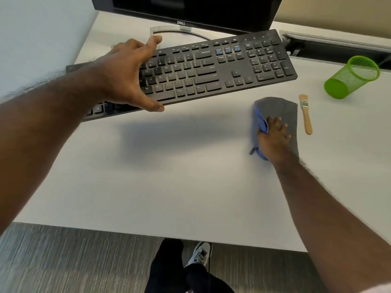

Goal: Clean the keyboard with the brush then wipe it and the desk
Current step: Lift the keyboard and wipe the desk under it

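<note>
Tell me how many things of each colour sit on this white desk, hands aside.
Black: 2, the flat black keyboard gripped by the left hand and the black monitor
Green: 1, the tipped green mesh cup
Grey: 1, the grey-blue cloth under the right hand
Wood: 1, the wooden-handled brush
Total: 5
</note>
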Tool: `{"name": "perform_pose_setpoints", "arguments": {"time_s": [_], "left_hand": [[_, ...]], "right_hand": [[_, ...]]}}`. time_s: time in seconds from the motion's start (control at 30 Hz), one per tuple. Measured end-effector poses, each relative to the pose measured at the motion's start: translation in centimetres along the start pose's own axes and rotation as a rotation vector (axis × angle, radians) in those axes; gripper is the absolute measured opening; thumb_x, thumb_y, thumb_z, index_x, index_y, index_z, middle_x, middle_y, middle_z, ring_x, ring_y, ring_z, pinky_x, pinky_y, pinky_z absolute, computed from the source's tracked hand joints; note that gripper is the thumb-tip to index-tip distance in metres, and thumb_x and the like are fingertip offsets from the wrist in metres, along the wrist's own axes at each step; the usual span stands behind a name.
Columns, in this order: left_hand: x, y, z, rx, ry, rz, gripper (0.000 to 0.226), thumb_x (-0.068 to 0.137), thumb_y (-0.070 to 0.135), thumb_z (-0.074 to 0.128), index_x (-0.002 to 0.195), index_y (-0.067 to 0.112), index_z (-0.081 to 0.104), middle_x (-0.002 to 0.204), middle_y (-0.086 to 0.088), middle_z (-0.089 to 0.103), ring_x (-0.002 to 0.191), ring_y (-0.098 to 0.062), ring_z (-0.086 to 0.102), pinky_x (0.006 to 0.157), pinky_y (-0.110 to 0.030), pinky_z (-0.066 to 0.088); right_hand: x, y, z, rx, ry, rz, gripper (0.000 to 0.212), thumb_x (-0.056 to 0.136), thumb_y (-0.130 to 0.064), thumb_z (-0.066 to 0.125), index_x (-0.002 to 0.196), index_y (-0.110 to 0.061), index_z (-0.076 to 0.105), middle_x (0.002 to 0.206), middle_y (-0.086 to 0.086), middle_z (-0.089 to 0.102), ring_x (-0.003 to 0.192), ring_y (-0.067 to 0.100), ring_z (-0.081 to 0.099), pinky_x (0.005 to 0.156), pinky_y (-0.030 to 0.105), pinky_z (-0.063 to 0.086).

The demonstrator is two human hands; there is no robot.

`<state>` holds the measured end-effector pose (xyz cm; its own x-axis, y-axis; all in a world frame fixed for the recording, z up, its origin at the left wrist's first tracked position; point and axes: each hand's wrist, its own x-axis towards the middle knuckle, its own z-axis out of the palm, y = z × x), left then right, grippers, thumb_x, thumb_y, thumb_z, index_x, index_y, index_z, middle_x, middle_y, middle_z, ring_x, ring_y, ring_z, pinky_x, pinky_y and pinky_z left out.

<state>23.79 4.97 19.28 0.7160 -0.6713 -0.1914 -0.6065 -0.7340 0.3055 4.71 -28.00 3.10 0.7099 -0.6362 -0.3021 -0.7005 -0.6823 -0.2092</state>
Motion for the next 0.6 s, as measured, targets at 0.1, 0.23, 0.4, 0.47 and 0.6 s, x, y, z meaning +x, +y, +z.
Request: {"name": "perform_pose_setpoints", "arguments": {"time_s": [0.1,0.23,0.4,0.47,0.6], "left_hand": [[0.0,0.0,-0.1,-0.009,-0.009,-0.008,0.145,0.046,0.074,0.075,0.163,0.029,0.002,0.156,-0.013,0.032,0.144,-0.035,0.028,0.116,-0.051,0.033],[0.0,0.0,-0.3,-0.013,-0.008,-0.004,0.145,0.047,0.072,0.074,0.163,0.026,0.001,0.157,-0.014,0.031,0.144,-0.035,0.028,0.116,-0.048,0.031],[0.0,-0.3,-1.0,-0.004,0.010,-0.011,0.144,0.048,0.071,0.074,0.163,0.026,0.001,0.158,-0.014,0.031,0.145,-0.035,0.028,0.118,-0.051,0.032],[0.0,-0.4,-1.2,0.006,0.023,-0.016,0.143,0.050,0.069,0.076,0.163,0.026,0.001,0.158,-0.015,0.031,0.146,-0.035,0.028,0.117,-0.051,0.034],[-0.5,-0.6,-1.5,0.012,0.032,-0.022,0.144,0.047,0.072,0.072,0.163,0.028,0.000,0.158,-0.015,0.030,0.147,-0.035,0.027,0.118,-0.050,0.032]], "right_hand": [[-0.1,-1.4,0.8,-0.063,0.024,-0.021,0.061,0.105,-0.034,0.032,0.156,-0.011,0.009,0.164,0.014,0.006,0.149,0.041,0.007,0.117,0.058,0.012],[-0.5,-6.1,1.4,-0.080,-0.012,-0.169,0.061,0.105,-0.034,0.030,0.156,-0.013,0.006,0.164,0.012,0.003,0.150,0.039,0.005,0.118,0.056,0.010],[-2.1,-13.3,3.7,-0.101,-0.033,-0.404,0.063,0.102,-0.036,0.038,0.156,-0.016,0.013,0.164,0.011,0.007,0.149,0.037,0.006,0.118,0.055,0.012],[-3.6,-16.4,4.7,-0.093,-0.061,-0.494,0.063,0.100,-0.036,0.040,0.156,-0.018,0.017,0.164,0.008,0.010,0.150,0.036,0.007,0.118,0.054,0.012],[-7.8,-22.4,7.0,-0.086,-0.145,-0.664,0.067,0.098,-0.036,0.045,0.156,-0.022,0.015,0.165,0.004,0.007,0.150,0.032,0.003,0.120,0.049,0.004]]}}
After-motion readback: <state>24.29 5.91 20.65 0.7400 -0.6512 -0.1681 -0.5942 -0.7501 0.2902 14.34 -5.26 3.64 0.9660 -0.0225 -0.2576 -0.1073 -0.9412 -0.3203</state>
